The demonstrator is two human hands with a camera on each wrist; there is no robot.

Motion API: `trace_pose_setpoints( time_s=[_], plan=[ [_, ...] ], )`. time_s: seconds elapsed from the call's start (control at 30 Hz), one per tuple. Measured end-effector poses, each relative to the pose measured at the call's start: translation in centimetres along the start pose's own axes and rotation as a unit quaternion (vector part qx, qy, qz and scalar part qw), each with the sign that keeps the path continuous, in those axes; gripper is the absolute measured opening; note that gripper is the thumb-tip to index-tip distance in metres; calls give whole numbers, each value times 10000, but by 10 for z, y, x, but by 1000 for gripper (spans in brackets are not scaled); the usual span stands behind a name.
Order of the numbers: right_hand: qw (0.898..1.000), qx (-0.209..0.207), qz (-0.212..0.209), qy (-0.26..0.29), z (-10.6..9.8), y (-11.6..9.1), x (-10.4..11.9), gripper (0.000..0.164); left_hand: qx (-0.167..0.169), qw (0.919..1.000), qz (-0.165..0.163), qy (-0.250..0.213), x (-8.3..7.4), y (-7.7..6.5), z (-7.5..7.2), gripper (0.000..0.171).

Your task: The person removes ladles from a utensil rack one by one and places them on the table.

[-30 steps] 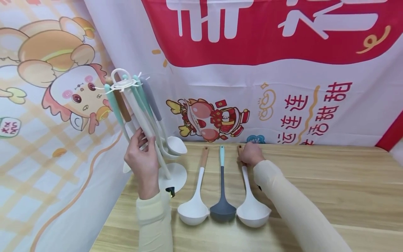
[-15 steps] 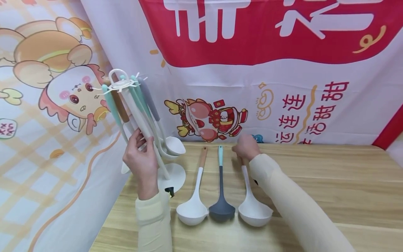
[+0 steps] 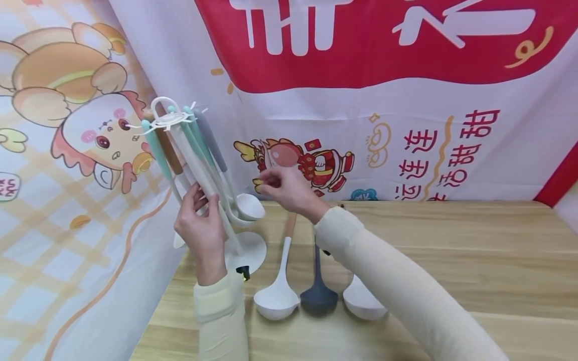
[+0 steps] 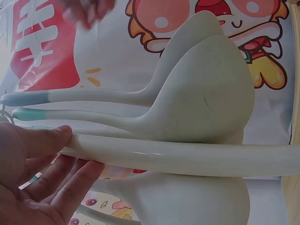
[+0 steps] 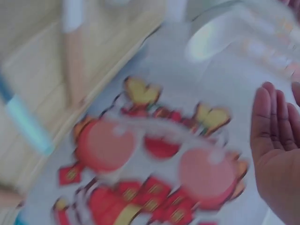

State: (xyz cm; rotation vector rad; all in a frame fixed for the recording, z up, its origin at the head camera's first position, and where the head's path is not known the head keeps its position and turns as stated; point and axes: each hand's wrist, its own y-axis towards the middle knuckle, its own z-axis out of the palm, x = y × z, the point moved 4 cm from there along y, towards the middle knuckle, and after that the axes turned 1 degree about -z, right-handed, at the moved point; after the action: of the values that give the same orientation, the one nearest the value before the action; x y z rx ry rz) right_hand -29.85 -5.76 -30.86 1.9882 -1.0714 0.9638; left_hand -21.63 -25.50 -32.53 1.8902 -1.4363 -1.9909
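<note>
My left hand (image 3: 200, 228) grips the white pole (image 3: 205, 180) of a utensil stand, fingers and thumb around it in the left wrist view. The stand leans, and its round base (image 3: 253, 253) is low on the table. Several ladles hang from its top ring (image 3: 169, 119), with teal, brown and grey handles; their pale bowls (image 4: 201, 93) crowd beside the pole. My right hand (image 3: 291, 188) is in the air right of the stand and holds nothing. In the right wrist view its fingers (image 5: 262, 117) are fairly straight.
On the wooden table (image 3: 451, 250) lie a white ladle with a brown handle (image 3: 277, 300), a dark grey ladle (image 3: 318, 298) and another white ladle (image 3: 363, 301), whose handle my right sleeve mostly covers. A printed cloth (image 3: 289, 110) hangs behind.
My right hand has let go of the rightmost ladle's handle and moved left and up toward the stand. That ladle shifted slightly right, then stayed lying. The left hand keeps its grip.
</note>
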Motion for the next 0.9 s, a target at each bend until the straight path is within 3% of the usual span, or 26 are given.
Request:
trace_pose_setpoints(
  time_s=[0.13, 0.37, 0.57, 0.9],
  plan=[
    [9977, 169, -286, 594, 16, 9, 34, 45, -46, 10000, 32, 13, -1, 2, 0, 39],
    [9930, 74, -246, 1151, 25, 26, 76, 65, -23, 10000, -6, 9, 1, 3, -1, 39],
    [9944, -24, -205, 1040, 26, 31, 86, 59, -67, 10000, 50, 39, 1, 2, -1, 37],
    [9916, -932, -686, 584, 26, 18, 90, 39, -96, 9998, 200, -9, 0, 1, 2, 35]
  ],
)
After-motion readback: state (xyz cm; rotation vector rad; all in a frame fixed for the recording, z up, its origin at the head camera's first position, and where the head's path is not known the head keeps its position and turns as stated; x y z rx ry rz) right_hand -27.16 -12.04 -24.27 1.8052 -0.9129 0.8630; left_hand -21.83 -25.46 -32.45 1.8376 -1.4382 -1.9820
